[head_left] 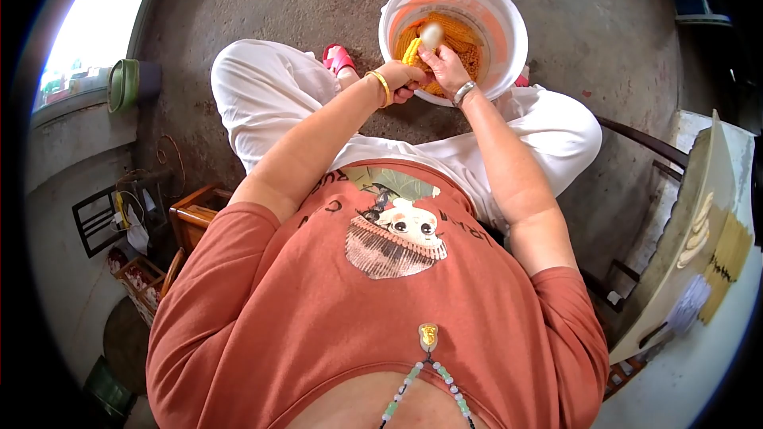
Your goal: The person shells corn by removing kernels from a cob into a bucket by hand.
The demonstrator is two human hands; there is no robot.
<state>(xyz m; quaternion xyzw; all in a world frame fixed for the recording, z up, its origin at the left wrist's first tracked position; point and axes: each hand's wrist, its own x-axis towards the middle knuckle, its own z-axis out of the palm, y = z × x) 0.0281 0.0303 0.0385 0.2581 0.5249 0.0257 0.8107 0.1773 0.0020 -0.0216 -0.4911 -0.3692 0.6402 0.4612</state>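
Note:
A white bucket (515, 40) with orange marks holds corn cobs (455, 29) and loose kernels. Over its near rim my left hand (403, 79), with a gold bangle at the wrist, is closed around the lower end of a yellow corn cob (412, 52). Close beside it, inside the bucket's opening, my right hand (447, 69) wears a silver bracelet. Its fingers are closed at a pale, blurred, rounded object (431, 35), which may be a cob's end. The two hands are nearly touching.
The bucket stands on a concrete floor (270, 0) between my knees. Wooden furniture (195, 214) is at the left, and a green bin (123, 86) stands below the window. At the right, a light board (675, 246) has papers and a twisted cord.

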